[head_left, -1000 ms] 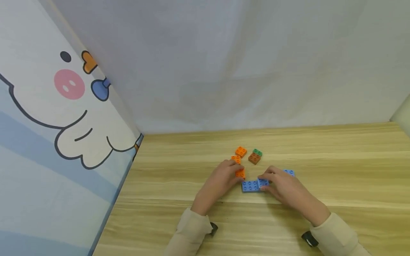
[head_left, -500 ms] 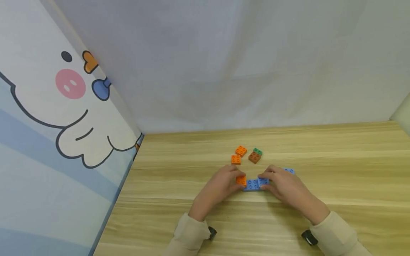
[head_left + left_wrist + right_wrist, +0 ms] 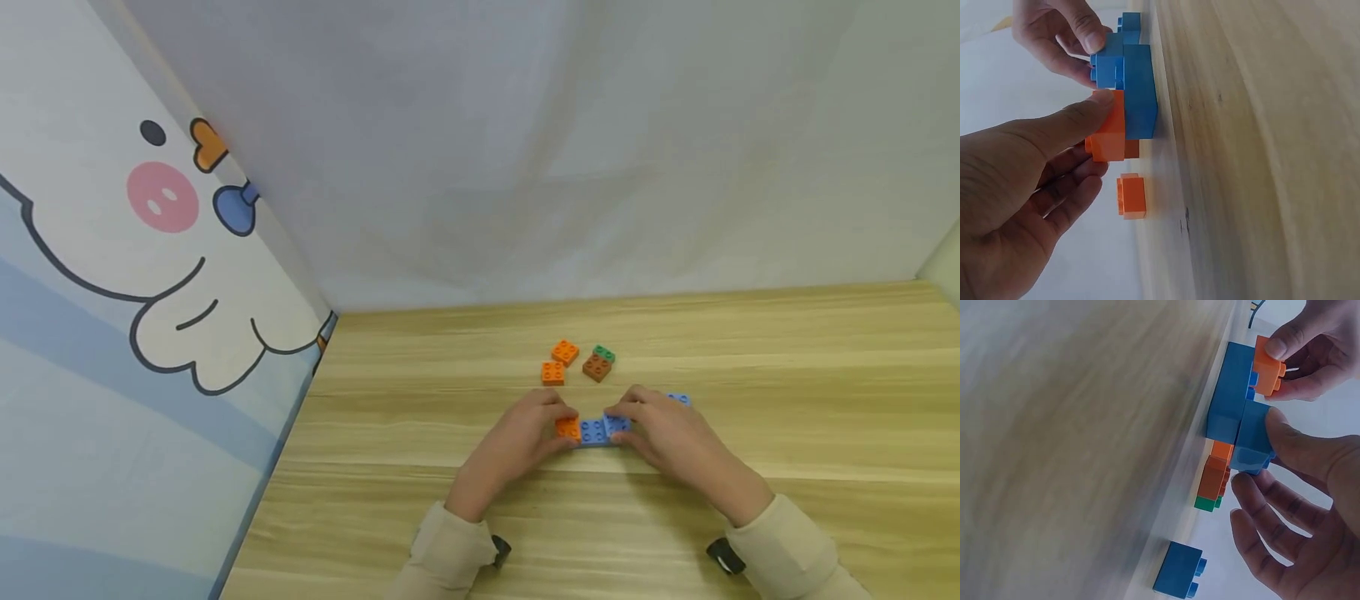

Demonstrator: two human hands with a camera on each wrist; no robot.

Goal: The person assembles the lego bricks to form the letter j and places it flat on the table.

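Note:
My left hand [image 3: 517, 437] pinches an orange toy brick [image 3: 1109, 128] between thumb and fingers at the left end of a long blue brick [image 3: 593, 432]. In the right wrist view this orange brick overlaps the far end of the long brick's studded top. With thumb and fingers, my right hand [image 3: 671, 437] grips a small blue brick [image 3: 1251, 437] on the right end of the same long brick. The long brick lies low along the wooden table [image 3: 570, 533]. Fingers partly cover both small bricks in the head view.
Farther back lie two loose orange bricks [image 3: 553, 373], a brown brick [image 3: 597, 367] and a green brick [image 3: 604, 353]. Another blue brick [image 3: 1177, 570] rests beyond my right hand. A pale cloth [image 3: 600, 167] hangs behind the table, and a cartoon-printed panel [image 3: 90, 350] borders the left.
My left hand has brought the orange brick toward me and onto the left end of the long blue brick. My right hand has stayed at the small blue brick.

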